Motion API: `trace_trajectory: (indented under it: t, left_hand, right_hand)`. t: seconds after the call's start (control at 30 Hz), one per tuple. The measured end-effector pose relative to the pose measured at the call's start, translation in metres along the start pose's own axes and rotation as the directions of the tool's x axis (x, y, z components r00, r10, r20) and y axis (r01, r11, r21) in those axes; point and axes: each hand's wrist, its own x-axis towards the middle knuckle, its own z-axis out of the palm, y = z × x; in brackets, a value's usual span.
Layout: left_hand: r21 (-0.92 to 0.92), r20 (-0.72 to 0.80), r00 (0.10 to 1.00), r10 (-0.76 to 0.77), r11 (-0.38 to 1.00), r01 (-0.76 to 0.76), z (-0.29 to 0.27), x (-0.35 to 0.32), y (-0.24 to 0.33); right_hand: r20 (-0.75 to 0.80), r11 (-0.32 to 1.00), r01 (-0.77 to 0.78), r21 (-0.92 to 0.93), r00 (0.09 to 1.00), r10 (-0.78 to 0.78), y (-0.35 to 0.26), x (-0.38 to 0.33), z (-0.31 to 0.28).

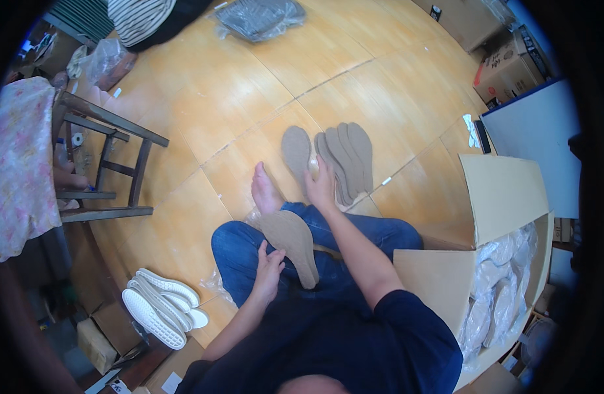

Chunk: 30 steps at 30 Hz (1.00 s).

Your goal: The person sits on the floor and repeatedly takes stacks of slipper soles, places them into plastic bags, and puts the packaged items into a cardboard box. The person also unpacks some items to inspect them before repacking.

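Across my lap lies a brown, sole-shaped insole [290, 238], its wide end pointing away and to the left. My left hand [269, 268] has its fingers closed at the near left edge of this insole. My right hand [321, 182] reaches down to the floor, thumb and fingers apart, between a single brown insole [295, 150] and a fanned row of several similar insoles [349, 157]. It covers part of the single insole's narrow end and touches or nearly touches the row's left edge.
White shoe soles [158, 307] lie stacked at my left. An open carton [440, 279] with plastic-wrapped items [495, 292] stands close on my right. A dark wooden stool [111, 161] is at the left, and a grey plastic-wrapped bundle [259, 18] lies on the floor ahead.
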Motion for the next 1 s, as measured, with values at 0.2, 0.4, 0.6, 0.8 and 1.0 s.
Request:
trace_trajectory:
  t: [0.2,0.4,0.6,0.8,1.0]
  left_hand:
    - [0.086,0.043,0.999,-0.011,0.996,0.007,0.009,0.002,0.006]
    - [0.052,0.032,0.998,-0.054,0.997,0.052,0.008,-0.009,0.009]
    - [0.045,0.081,0.995,-0.056,0.998,0.052,0.009,-0.008,0.002]
    - [0.048,0.083,0.995,-0.060,0.997,0.056,0.007,-0.007,0.001]
    - [0.043,0.080,0.995,-0.054,0.998,0.050,0.006,-0.006,-0.002]
  right_hand:
    - [-0.319,0.980,-0.183,-0.081,0.936,0.148,0.046,0.025,-0.056]
    - [-0.131,0.892,-0.271,-0.362,0.962,0.239,0.079,0.075,-0.069]
    - [0.025,0.991,-0.094,-0.099,0.995,0.097,0.070,0.037,-0.043]
    - [0.000,0.967,0.039,-0.252,0.999,-0.040,0.057,0.020,-0.037]
    - [0.054,0.955,-0.029,-0.296,0.997,0.048,0.060,0.025,-0.045]
